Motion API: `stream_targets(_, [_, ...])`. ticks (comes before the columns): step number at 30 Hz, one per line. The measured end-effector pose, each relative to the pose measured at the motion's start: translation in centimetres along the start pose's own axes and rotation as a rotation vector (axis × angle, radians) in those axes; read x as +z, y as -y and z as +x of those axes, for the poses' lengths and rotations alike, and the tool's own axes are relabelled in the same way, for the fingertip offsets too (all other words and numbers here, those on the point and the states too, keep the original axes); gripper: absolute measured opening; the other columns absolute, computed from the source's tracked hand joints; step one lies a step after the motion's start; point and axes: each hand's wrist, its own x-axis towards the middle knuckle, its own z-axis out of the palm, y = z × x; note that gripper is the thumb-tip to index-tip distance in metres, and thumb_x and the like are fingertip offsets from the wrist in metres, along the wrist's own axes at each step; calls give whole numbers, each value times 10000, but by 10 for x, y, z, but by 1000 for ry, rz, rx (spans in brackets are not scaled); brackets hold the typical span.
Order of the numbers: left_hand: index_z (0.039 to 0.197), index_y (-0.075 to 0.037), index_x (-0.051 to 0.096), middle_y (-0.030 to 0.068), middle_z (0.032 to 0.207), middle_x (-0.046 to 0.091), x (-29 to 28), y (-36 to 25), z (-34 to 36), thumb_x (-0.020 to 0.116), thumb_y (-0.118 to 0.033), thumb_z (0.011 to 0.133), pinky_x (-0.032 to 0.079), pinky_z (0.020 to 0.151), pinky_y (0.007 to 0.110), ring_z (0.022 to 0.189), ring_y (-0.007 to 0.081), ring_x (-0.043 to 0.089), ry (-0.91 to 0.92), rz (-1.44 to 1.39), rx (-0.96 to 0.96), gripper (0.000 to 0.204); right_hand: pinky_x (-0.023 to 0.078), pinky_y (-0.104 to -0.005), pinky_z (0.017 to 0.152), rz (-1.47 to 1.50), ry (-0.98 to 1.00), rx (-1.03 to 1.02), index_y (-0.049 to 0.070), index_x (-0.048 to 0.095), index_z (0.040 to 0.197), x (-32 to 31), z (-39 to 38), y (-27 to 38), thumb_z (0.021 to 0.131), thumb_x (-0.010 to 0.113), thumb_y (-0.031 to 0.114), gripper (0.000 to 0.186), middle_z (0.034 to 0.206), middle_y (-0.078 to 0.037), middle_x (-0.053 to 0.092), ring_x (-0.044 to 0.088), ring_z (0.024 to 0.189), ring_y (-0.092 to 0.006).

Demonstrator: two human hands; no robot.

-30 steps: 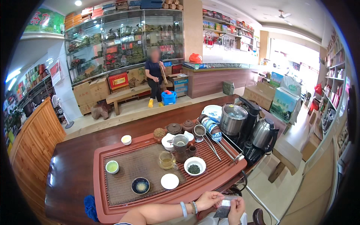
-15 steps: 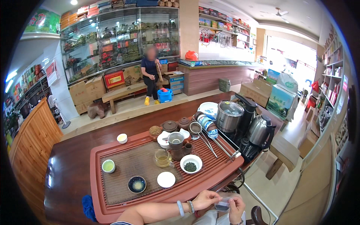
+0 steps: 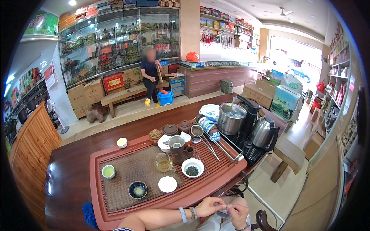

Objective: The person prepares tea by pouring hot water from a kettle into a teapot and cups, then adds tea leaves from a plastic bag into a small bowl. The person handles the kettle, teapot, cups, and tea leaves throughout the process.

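Observation:
Both my hands meet over my lap, just off the near edge of the tea tray point(image 3: 162, 208). My left hand point(image 3: 210, 206), with bracelets at the wrist, pinches one side of a small clear plastic packet point(image 3: 222, 214). From the right, the fingers of my right hand point(image 3: 237, 215) close on its upper edge. The packet is mostly hidden behind the fingers. Closest to the hands on the tray stand a white bowl of dark green tea leaves point(image 3: 192, 168) and a white lid point(image 3: 167, 184). Left of these are a glass pitcher of pale tea point(image 3: 163, 163) and a dark cup point(image 3: 138, 189).
A strainer point(image 3: 177, 142) on a brown holder and clay teapots point(image 3: 169, 129) crowd the tray's far side. Right of it stand a steel pot point(image 3: 232, 118) and a kettle point(image 3: 264, 130). A person point(image 3: 150, 73) sits on a bench across the room.
My hands have drawn closer together, with the right fingers now at the packet's upper edge, and the packet shows less. The whole view has shifted slightly.

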Motion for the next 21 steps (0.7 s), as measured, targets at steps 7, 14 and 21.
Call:
stream_targets(7, [977, 2, 703, -1, 890, 690, -2, -5, -1, 676, -179, 946, 492, 750, 229, 827, 41, 572, 61, -13, -31, 185, 502, -268, 584, -179, -18, 20, -42, 722, 914, -17, 3, -19, 802, 748, 172, 244, 704, -89, 680, 639, 620, -148])
stream_targets(14, [923, 8, 724, 42, 786, 713, -6, -8, 3, 683, -184, 939, 524, 628, 233, 698, 63, 623, 37, -18, -74, 198, 473, -235, 545, -51, -109, 11, -45, 720, 742, -37, 8, -9, 843, 652, 85, 178, 625, -70, 664, 609, 559, -117])
stream_targets(21, [931, -11, 732, 14, 790, 705, -5, -10, -3, 685, -163, 933, 518, 666, 232, 748, 52, 617, 50, 205, -50, 159, 485, -250, 611, -43, -101, 46, -44, 724, 751, -40, 0, -15, 840, 673, 120, 193, 674, -74, 684, 628, 637, -127])
